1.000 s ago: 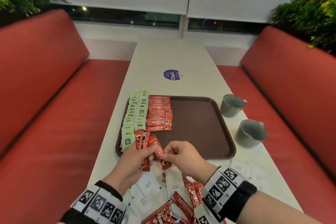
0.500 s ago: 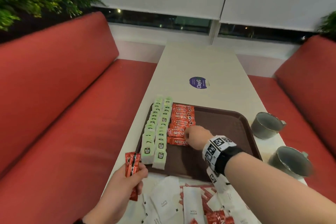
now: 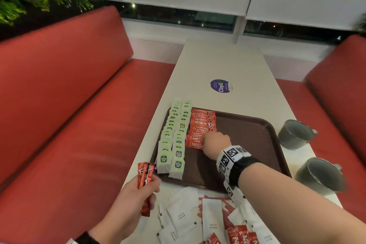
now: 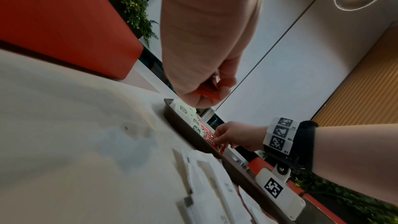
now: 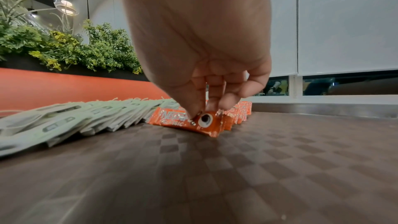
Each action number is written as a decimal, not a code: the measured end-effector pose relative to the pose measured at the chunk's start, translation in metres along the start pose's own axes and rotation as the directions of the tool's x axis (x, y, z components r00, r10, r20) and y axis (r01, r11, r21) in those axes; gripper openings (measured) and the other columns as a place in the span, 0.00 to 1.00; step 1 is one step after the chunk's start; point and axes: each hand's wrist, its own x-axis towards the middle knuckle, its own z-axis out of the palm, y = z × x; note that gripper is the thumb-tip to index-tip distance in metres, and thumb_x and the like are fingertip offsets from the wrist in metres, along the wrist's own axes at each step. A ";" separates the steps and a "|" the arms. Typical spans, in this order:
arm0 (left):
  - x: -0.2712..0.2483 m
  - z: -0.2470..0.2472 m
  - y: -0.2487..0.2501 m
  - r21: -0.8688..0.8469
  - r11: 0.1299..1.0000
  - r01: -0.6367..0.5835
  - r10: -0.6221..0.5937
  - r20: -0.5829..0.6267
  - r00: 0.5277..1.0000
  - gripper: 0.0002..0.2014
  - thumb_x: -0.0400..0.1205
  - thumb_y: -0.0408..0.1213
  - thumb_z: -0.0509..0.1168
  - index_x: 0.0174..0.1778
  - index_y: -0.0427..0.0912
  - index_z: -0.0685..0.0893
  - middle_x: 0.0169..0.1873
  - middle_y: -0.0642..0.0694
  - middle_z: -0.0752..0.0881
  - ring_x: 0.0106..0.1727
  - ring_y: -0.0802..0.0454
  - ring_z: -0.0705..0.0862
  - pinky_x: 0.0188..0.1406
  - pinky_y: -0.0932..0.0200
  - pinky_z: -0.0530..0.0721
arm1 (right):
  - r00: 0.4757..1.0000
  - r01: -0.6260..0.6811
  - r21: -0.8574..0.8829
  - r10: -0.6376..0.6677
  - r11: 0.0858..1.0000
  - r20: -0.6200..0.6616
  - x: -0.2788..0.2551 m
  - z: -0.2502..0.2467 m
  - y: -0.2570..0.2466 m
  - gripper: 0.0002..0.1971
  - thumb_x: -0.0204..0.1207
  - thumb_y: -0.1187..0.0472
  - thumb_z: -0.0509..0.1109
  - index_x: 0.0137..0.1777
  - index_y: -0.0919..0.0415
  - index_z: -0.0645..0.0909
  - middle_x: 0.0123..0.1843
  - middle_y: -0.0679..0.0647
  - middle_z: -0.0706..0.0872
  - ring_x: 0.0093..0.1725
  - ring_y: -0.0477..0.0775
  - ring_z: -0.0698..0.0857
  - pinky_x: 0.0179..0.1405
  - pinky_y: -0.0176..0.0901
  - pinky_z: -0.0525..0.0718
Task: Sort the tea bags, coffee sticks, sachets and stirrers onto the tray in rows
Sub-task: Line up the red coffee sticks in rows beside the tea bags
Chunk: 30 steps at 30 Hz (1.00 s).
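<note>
Pale desk [image 3: 233, 65] is stretching away from you between red benches, with white sugar sachets [image 3: 183, 217] lying loose at its near edge. Your left hand [image 3: 136, 194] is gripping a small bundle of red coffee sticks [image 3: 145, 174] at the near left. Beyond, on the brown tray [image 3: 247, 130], your right hand [image 5: 206, 81] is pinching the nearest coffee stick [image 5: 183, 120] of its row, right of two rows of green tea bags [image 3: 174, 138].

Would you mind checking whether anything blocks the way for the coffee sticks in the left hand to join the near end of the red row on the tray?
Only the right hand, pinching the nearest stick at the row's end. The tray is bare just nearer.
</note>
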 end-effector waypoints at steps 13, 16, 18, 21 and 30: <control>0.001 0.018 0.022 -0.252 0.944 0.212 -0.186 0.125 0.975 0.13 0.85 0.36 0.55 0.53 0.33 0.82 0.26 0.43 0.78 0.20 0.52 0.72 0.22 0.60 0.73 | 0.996 0.014 -0.064 -0.019 0.998 -0.082 -0.007 -0.010 -0.007 0.12 0.77 0.61 0.61 0.59 0.55 0.78 0.57 0.54 0.82 0.58 0.58 0.80 0.58 0.51 0.73; -0.001 0.018 0.022 -0.228 0.948 0.222 -0.187 0.165 0.968 0.11 0.86 0.35 0.56 0.55 0.32 0.79 0.28 0.41 0.80 0.23 0.50 0.75 0.22 0.57 0.76 | 0.983 0.084 0.123 -0.062 0.989 -0.172 -0.024 -0.020 -0.009 0.08 0.80 0.59 0.60 0.52 0.57 0.80 0.51 0.54 0.84 0.51 0.56 0.83 0.50 0.47 0.75; -0.002 0.020 0.021 -0.195 0.959 0.205 -0.168 0.188 0.968 0.09 0.86 0.35 0.58 0.56 0.33 0.78 0.30 0.41 0.81 0.25 0.50 0.76 0.24 0.57 0.77 | 0.973 0.212 0.377 -0.159 0.902 -0.166 -0.044 -0.029 -0.015 0.09 0.81 0.55 0.62 0.48 0.58 0.82 0.45 0.52 0.85 0.44 0.52 0.83 0.39 0.40 0.76; -0.005 0.026 0.019 -0.082 0.988 0.132 -0.111 0.220 0.969 0.08 0.86 0.36 0.60 0.58 0.39 0.78 0.31 0.43 0.80 0.26 0.52 0.76 0.25 0.58 0.76 | 0.936 0.340 0.600 -0.323 0.724 -0.140 -0.083 -0.041 -0.026 0.10 0.78 0.50 0.69 0.45 0.55 0.84 0.42 0.50 0.86 0.40 0.46 0.82 0.37 0.36 0.77; -0.010 0.032 0.028 0.035 0.999 0.026 -0.036 0.321 0.946 0.20 0.80 0.46 0.65 0.61 0.34 0.78 0.35 0.42 0.82 0.25 0.53 0.73 0.25 0.60 0.74 | 0.935 0.340 0.845 -0.246 0.412 -0.256 -0.145 -0.023 -0.002 0.13 0.70 0.72 0.76 0.34 0.53 0.81 0.29 0.48 0.84 0.30 0.42 0.83 0.36 0.37 0.82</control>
